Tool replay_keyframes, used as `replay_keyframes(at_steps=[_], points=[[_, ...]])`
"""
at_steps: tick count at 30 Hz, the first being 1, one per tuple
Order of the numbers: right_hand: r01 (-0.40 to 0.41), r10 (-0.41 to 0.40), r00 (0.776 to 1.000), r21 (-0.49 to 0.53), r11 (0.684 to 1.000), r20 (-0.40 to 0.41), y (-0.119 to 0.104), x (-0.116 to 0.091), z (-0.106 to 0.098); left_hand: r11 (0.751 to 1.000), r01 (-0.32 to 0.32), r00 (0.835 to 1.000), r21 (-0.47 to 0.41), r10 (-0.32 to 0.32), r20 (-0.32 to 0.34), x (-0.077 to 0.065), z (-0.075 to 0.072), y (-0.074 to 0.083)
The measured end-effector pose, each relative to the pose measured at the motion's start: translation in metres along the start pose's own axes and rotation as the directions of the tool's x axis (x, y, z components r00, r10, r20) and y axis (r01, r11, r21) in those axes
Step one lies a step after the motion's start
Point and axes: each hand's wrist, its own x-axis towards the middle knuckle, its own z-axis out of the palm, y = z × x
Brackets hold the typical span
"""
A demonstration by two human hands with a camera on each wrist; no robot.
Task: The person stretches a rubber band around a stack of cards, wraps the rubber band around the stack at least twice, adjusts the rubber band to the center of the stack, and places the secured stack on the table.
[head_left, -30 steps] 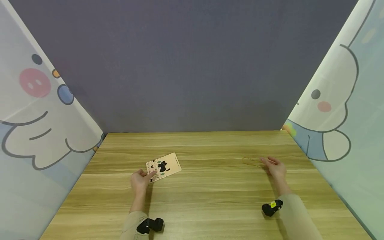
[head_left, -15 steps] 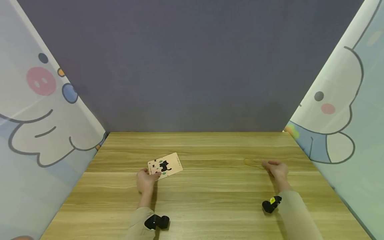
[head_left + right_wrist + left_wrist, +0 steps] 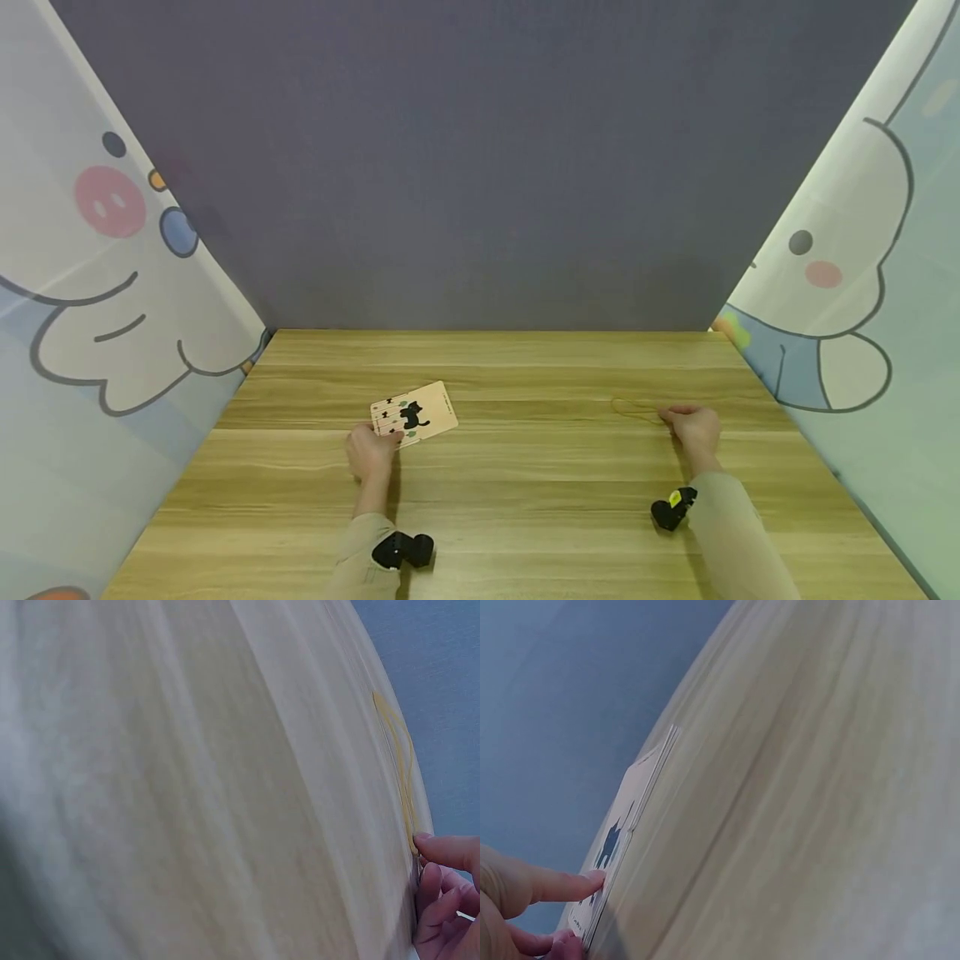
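A cream card (image 3: 433, 407) printed with a black cat lies on the left part of the table; in the left wrist view its edge shows layers and a small notch. My left hand (image 3: 371, 455) grips its near-left corner, thumb on top of the print and other fingers at the edge. Over on the right, my right hand (image 3: 694, 431) pinches one end of a thin yellow rubber band (image 3: 628, 408) between thumb and fingertips. The right wrist view shows the band (image 3: 401, 761) as a long narrow loop stretching away from the fingers along the tabletop.
The wood-grain table (image 3: 525, 500) ends at a dark grey upright panel (image 3: 487, 167) behind. Cartoon-printed curtains (image 3: 187, 333) flank it on both sides. Black wrist cameras sit on both sleeves.
My left hand has shifted slightly right and closed further on the card's corner. The right hand's fingers have drawn together on the rubber band. The head view has turned slightly.
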Motion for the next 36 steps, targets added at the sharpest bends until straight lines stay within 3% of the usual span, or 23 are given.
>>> replay_keyframes(at_steps=[9, 19, 27, 36], points=[[0.043, -0.043, 0.999, -0.094, 0.995, -0.004, 0.000, 0.001, 0.001, 1.000, 0.007, 1.000, 0.007, -0.007, 0.019, 0.003, -0.003, 0.003], [0.019, -0.019, 1.000, -0.128, 0.992, -0.001, -0.003, -0.001, 0.001, 0.999, -0.030, 1.000, 0.045, 0.029, 0.004, 0.003, -0.002, 0.002], [-0.035, 0.034, 0.999, 0.018, 0.999, 0.021, -0.007, -0.003, 0.001, 0.997, -0.062, 0.998, 0.054, 0.062, 0.004, 0.000, -0.004, 0.005], [-0.065, 0.050, 0.995, 0.194, 0.979, 0.081, -0.012, -0.011, -0.001, 0.997, -0.056, 0.998, 0.047, 0.054, 0.042, 0.001, -0.005, 0.004]])
